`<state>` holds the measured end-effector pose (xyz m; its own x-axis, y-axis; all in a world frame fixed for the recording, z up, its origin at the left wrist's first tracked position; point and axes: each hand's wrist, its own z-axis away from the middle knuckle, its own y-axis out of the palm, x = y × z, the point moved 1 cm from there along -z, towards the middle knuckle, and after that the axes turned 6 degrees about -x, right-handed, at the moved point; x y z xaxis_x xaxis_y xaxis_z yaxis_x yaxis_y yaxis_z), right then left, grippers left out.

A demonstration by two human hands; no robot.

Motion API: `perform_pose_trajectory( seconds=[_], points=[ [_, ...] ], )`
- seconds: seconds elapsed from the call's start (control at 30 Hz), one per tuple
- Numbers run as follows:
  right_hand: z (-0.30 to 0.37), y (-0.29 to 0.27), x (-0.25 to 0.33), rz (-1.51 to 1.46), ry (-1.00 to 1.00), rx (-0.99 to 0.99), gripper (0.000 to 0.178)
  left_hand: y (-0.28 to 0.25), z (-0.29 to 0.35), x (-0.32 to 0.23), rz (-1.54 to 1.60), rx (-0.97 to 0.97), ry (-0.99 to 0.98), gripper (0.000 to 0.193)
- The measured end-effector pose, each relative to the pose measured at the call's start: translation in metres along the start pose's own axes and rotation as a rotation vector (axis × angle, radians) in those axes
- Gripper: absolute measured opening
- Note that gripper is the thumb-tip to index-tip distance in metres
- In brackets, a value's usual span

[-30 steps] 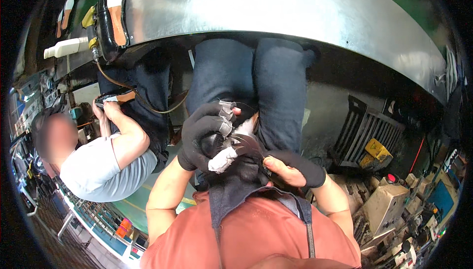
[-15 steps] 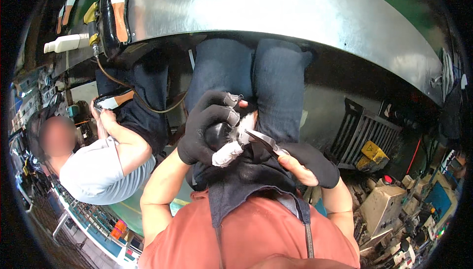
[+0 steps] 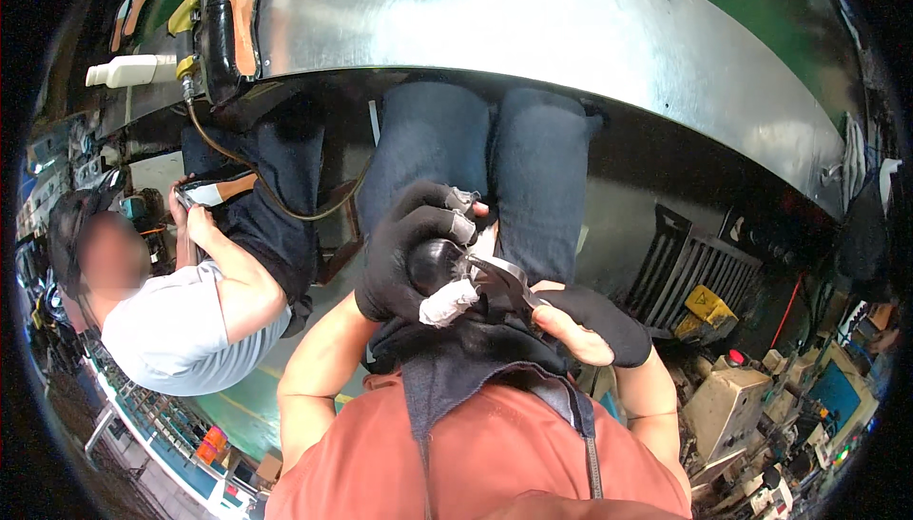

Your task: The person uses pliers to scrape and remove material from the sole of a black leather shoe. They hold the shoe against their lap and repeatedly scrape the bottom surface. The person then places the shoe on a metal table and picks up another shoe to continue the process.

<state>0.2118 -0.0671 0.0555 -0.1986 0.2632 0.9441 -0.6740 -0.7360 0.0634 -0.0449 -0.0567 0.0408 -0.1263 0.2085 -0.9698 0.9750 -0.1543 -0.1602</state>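
My left hand (image 3: 404,244), in a black glove with worn white tape on the fingertips, is wrapped round a shiny black shoe (image 3: 436,266) above my lap. Only the rounded black end of the shoe shows well; the rest lies behind my fingers and the tool. In my right hand (image 3: 594,325), gloved in black with a bare thumb, are metal pincers (image 3: 504,277). Their curved jaws reach the shoe's edge beside my left fingers. Whether the jaws have a grip on the leather is hidden.
A long metal bench (image 3: 456,16) runs across in front of my knees. At its left are a black shoe (image 3: 243,25) sole up, a white bottle (image 3: 133,70) and a hose (image 3: 219,151). A co-worker (image 3: 190,315) holds another shoe (image 3: 223,189). Machinery (image 3: 728,411) stands at right.
The pincers have turned, so their jaws now lie more across the shoe's edge. My left hand has tipped the shoe, and its pale underside shows less. The view has shifted slightly.
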Motion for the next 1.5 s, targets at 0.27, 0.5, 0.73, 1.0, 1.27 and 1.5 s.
perform_pose_trajectory(
  seconds=[0.27,0.5,0.73,1.0,1.27,1.5],
  points=[
    [0.006,0.011,0.003,-0.143,0.164,0.083,0.032,0.009,0.008,-0.009,0.008,-0.082,-0.013,0.049],
    [0.007,0.022,0.002,-0.137,0.163,0.063,0.037,0.009,0.01,-0.011,0.007,-0.091,0.016,0.049],
    [0.009,0.027,-0.003,-0.043,0.1,-0.017,0.025,0.005,0.017,-0.003,0.019,-0.094,0.015,0.051],
    [0.006,0.027,-0.011,0.304,0.011,-0.139,0.023,0.016,0.022,0.011,0.398,-0.182,0.117,0.058],
    [0.018,0.04,-0.012,0.034,0.114,-0.029,0.025,0.012,0.026,0.016,0.251,-0.08,0.195,0.058],
    [0.013,0.044,-0.012,-0.055,0.089,-0.058,0.026,0.018,0.058,0.018,0.644,-0.254,-0.513,0.05]
  ],
)
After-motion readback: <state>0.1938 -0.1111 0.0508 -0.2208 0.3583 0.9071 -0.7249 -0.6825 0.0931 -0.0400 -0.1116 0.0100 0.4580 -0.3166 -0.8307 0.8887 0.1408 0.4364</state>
